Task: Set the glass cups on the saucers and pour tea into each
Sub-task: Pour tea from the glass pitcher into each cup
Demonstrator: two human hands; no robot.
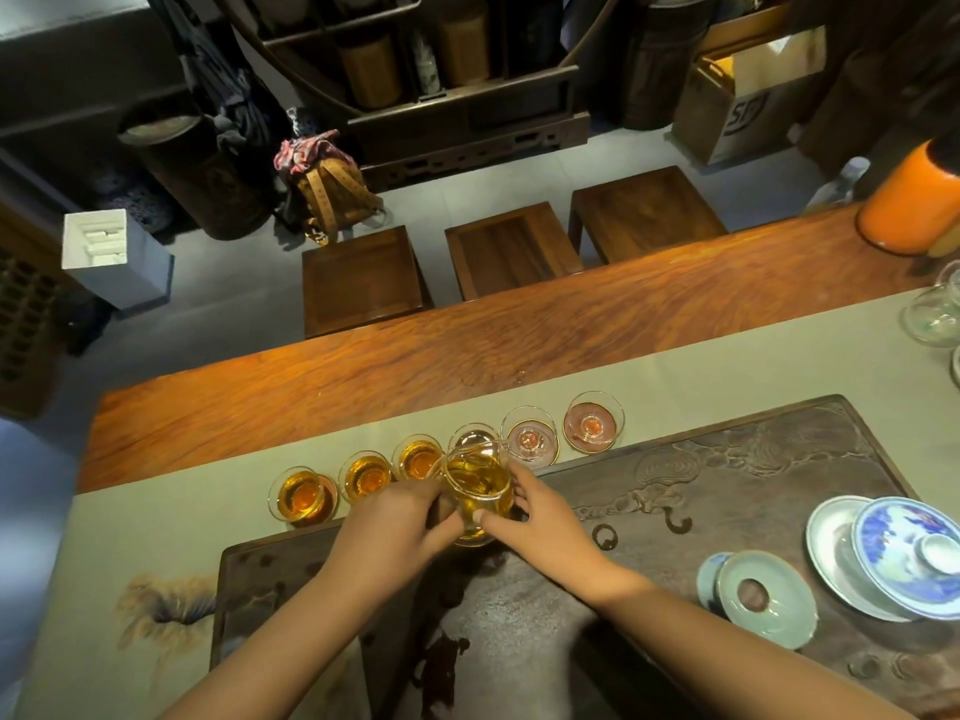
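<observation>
Several glass cups stand in a row on saucers along the grey-green runner. The three at the left (303, 495) (367, 476) (418, 456) hold amber tea. The fourth cup (471, 439) sits just beyond the pitcher's spout and looks clear. The two at the right (530, 437) (592, 422) are empty. Both hands hold a glass pitcher (477, 490) of amber tea over the tray's far edge. My left hand (395, 527) grips its left side, and my right hand (540, 517) holds its right side.
A dark carved tea tray (727, 511) lies in front of me. On its right stand a blue-and-white lidded gaiwan (904, 553) and a pale celadon dish (763, 597). Glassware (935, 314) and an orange canister (904, 210) sit far right. Three wooden stools (509, 246) stand beyond the table.
</observation>
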